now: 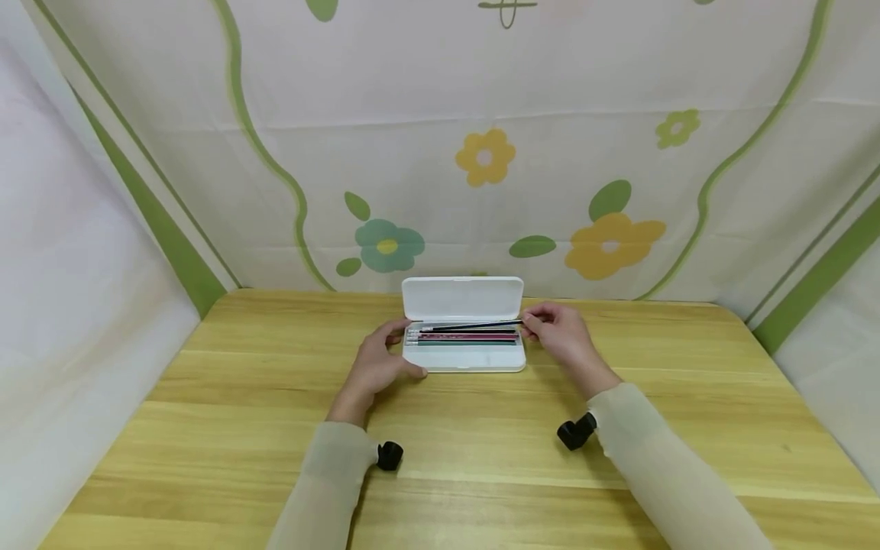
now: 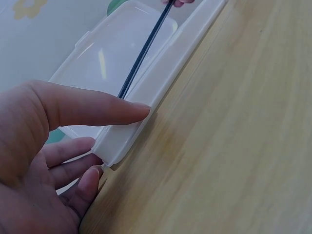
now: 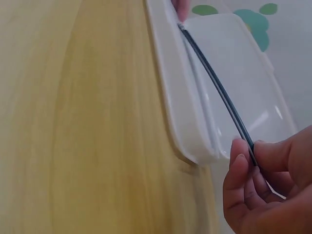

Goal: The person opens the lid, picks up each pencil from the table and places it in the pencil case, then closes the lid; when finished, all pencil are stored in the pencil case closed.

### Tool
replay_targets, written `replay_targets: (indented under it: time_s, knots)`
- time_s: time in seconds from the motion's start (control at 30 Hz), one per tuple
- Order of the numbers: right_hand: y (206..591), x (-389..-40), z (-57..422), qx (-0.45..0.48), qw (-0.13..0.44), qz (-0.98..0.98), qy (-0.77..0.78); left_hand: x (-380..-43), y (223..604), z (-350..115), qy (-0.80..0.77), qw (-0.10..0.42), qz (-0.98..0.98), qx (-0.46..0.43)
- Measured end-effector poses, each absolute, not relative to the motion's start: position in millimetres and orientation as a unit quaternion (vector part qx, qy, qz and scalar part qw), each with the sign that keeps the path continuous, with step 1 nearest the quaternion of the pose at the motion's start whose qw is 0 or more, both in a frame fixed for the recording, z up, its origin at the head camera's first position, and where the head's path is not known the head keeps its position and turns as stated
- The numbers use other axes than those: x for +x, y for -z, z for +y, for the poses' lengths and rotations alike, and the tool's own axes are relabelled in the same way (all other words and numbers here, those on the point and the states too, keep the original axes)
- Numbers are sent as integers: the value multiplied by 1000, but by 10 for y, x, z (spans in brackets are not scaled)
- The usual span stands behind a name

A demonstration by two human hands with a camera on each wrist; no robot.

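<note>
A white pencil case [image 1: 464,359] lies lengthwise on the table with its lid [image 1: 462,299] raised at the back. Inside rest several pencils [image 1: 467,337], a red one and a green one among them. My left hand [image 1: 376,360] holds the case's left end, its thumb along the front wall and its other fingers around the end and back. Between thumb and fingers my right hand [image 3: 273,178] pinches one end of a dark pencil [image 3: 219,90]. That pencil slants up over the case, its other end low near the left side.
The wooden table [image 1: 474,443] stretches out in front of the case and to both sides. A floral cloth [image 1: 426,191] hangs just behind the raised lid. White cloth walls [image 1: 82,290] stand left and right. A small black camera [image 1: 576,432] sits at each wrist.
</note>
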State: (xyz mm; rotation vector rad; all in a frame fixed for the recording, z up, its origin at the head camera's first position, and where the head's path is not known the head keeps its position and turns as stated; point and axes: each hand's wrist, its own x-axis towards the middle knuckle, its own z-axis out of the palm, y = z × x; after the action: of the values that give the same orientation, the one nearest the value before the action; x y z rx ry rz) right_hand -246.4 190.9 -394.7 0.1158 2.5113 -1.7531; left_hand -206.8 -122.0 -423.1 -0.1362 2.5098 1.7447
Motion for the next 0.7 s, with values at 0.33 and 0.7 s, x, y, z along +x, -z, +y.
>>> replay_targets:
  time_s: [0.33,0.7]
  knots:
    - [4043,-2491,1815,49,-9,850,525,-2074,4213,-1195,-567,41,822,-45]
    - [4069,-2540,1746,43,-10,878,476,-2066,4202,-1205,-565,41,823,-48]
